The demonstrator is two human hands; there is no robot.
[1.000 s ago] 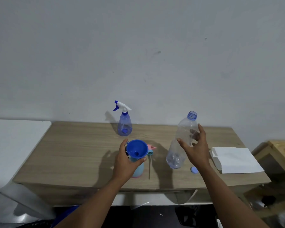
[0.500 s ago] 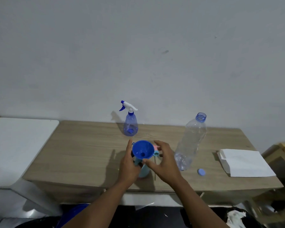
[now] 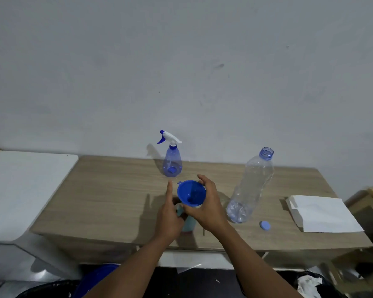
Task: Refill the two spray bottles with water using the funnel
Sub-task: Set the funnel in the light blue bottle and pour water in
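Bare forearms [image 3: 140,261]; bare left grip [image 3: 169,216], right grip [image 3: 209,209].

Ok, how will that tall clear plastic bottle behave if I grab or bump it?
The tall clear plastic bottle looks nearly empty, so probably light and easy to tip. Its thin walls may dent when squeezed. Its blue cap lies beside it, so leftover water could spill.

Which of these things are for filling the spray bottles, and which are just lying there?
For the job: funnel in the right hand; pale bottle in the left hand; blue spray bottle; clear bottle; blue cap.
Just lying there: white paper; white side table.
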